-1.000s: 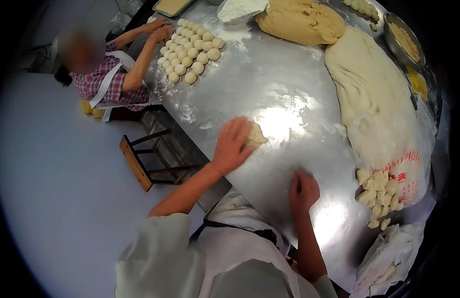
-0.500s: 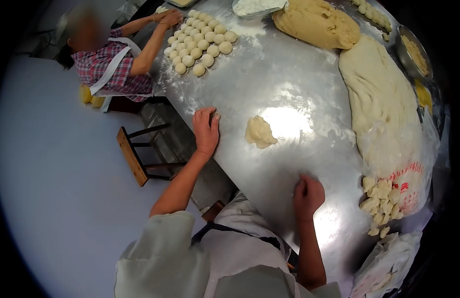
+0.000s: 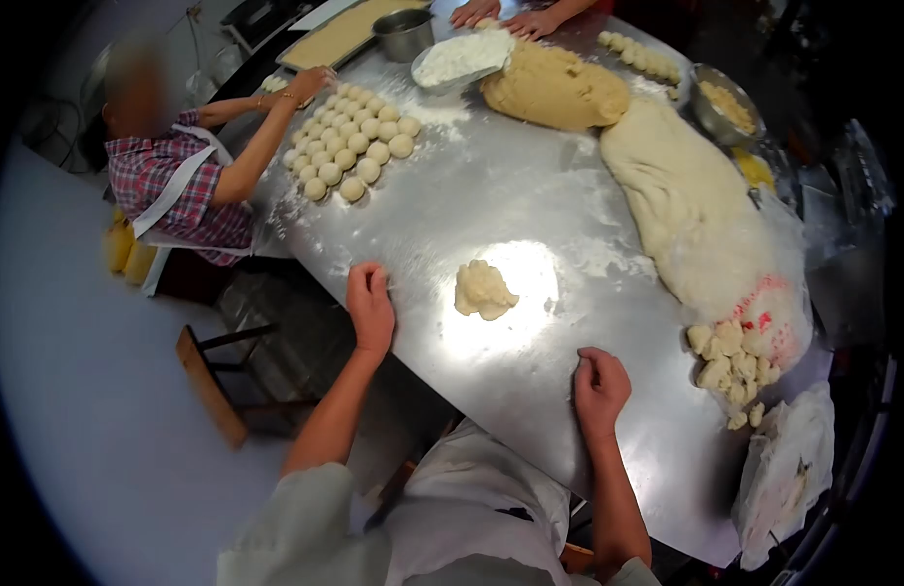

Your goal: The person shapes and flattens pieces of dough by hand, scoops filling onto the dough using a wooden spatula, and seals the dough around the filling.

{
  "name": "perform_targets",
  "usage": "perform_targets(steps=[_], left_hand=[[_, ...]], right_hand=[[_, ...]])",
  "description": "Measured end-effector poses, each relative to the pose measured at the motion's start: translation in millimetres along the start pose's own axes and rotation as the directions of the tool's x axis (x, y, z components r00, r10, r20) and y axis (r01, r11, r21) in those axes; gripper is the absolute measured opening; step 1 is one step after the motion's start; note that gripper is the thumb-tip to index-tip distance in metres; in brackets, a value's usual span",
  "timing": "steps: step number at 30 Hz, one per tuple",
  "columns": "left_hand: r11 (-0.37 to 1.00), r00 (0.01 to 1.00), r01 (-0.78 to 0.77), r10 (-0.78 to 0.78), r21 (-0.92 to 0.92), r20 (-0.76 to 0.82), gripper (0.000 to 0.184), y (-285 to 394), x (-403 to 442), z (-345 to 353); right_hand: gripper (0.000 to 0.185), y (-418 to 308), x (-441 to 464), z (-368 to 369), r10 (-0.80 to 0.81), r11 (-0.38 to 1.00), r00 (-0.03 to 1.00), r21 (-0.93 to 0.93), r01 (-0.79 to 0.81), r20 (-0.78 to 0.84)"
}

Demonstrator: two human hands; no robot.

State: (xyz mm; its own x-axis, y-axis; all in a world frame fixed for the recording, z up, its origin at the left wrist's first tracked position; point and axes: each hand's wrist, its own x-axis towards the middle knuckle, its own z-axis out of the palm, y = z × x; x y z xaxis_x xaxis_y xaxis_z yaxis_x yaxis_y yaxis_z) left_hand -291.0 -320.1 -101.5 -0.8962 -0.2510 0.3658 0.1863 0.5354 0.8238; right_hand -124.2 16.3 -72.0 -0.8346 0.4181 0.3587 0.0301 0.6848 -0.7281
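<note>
A small, rough piece of dough (image 3: 485, 290) lies on the metal table (image 3: 510, 391), apart from both hands. My left hand (image 3: 371, 307) rests curled at the table's near left edge, to the left of that dough, and nothing shows in its closed fingers. To the right of the dough, my right hand (image 3: 600, 393) is loosely fisted on the tabletop, also with nothing visible in it. Several torn dough lumps (image 3: 733, 363) sit farther right, beside the plastic-covered end of a long pale dough mass (image 3: 681, 186).
Rows of dough balls (image 3: 349, 137) are at the upper left, near a person in a checked shirt (image 3: 183, 186). Behind are a flour scoop (image 3: 462, 59), a brown dough block (image 3: 554, 86), a metal pot (image 3: 403, 36) and another person's hands (image 3: 530, 23). A stool (image 3: 210, 386) stands left.
My left hand has gone from the dough piece to the table edge at its left. The view has shifted, bringing the far side and another person's hands into sight.
</note>
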Motion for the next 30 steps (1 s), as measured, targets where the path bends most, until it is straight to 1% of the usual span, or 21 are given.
perform_targets(steps=[1,2,5,6,7,9,11,12,13,15,16,19,21,23,25,28,30], left_hand=[[0.999,1.000,0.009,-0.010,-0.045,-0.019,0.009,-2,-2,-1],[0.998,0.999,-0.016,0.013,-0.059,-0.050,0.010,-7,-4,-2],[0.985,0.997,0.039,-0.050,-0.166,-0.062,0.010,-10,-11,0],[0.965,0.995,0.091,-0.100,-0.247,-0.024,0.009,-5,-15,0],[0.952,0.994,0.108,-0.111,-0.286,0.003,0.009,0,-20,0],[0.925,0.989,0.143,-0.127,-0.352,0.069,0.008,11,-33,2],[0.866,0.984,0.168,-0.117,-0.471,0.136,0.008,34,-48,5],[0.836,0.979,0.189,-0.118,-0.515,0.169,0.009,54,-55,4],[0.805,0.972,0.214,-0.117,-0.554,0.205,0.011,75,-62,3],[0.764,0.954,0.251,-0.089,-0.595,0.288,0.015,118,-77,0],[0.743,0.944,0.266,-0.071,-0.614,0.322,0.018,140,-84,0],[0.617,0.897,0.317,0.052,-0.720,0.440,0.022,195,-105,4],[0.562,0.852,0.298,0.208,-0.772,0.481,0.025,227,-116,3],[0.506,0.793,0.320,0.320,-0.801,0.518,0.025,256,-128,1],[0.491,0.763,0.283,0.406,-0.824,0.504,0.025,282,-141,1],[0.397,0.690,0.313,0.528,-0.862,0.494,0.026,317,-159,-3],[0.327,0.658,0.298,0.611,-0.897,0.441,0.028,336,-174,-5]], right_hand=[[0.017,1,-1,0,-0.015,1.000,1.000,-0.009,0.015,-0.010],[0.016,2,-2,0,-0.030,0.999,0.999,-0.015,0.030,-0.017],[0.016,2,-9,0,-0.064,0.997,0.997,-0.053,0.062,-0.032],[0.016,0,-10,-1,-0.079,0.995,0.996,-0.065,0.077,-0.037],[0.015,-1,-11,-2,-0.094,0.993,0.995,-0.078,0.090,-0.043],[0.014,-1,-18,-3,-0.099,0.991,0.994,-0.095,0.094,-0.053],[0.013,-2,-27,-6,-0.110,0.991,0.992,-0.082,0.104,-0.064],[0.013,-3,-32,-9,-0.122,0.991,0.989,-0.059,0.118,-0.081],[0.013,-4,-36,-13,-0.131,0.991,0.990,-0.049,0.128,-0.058],[0.012,-4,-47,-25,-0.126,0.991,0.992,-0.042,0.125,-0.020],[0.011,-12,-51,-33,-0.096,0.995,0.995,-0.036,0.095,-0.013],[0.010,-9,-70,-54,-0.058,0.998,0.998,-0.027,0.059,0.017],[0.010,-6,-83,-72,-0.012,1.000,1.000,-0.028,0.012,-0.005],[0.010,2,-100,-89,0.023,0.999,0.999,-0.037,-0.025,-0.049],[0.011,13,-118,-107,0.048,0.997,0.990,-0.055,-0.056,-0.129],[0.012,30,-146,-132,0.110,0.984,0.963,-0.109,-0.140,-0.244],[0.013,37,-159,-143,0.141,0.982,0.943,-0.081,-0.173,-0.302]])
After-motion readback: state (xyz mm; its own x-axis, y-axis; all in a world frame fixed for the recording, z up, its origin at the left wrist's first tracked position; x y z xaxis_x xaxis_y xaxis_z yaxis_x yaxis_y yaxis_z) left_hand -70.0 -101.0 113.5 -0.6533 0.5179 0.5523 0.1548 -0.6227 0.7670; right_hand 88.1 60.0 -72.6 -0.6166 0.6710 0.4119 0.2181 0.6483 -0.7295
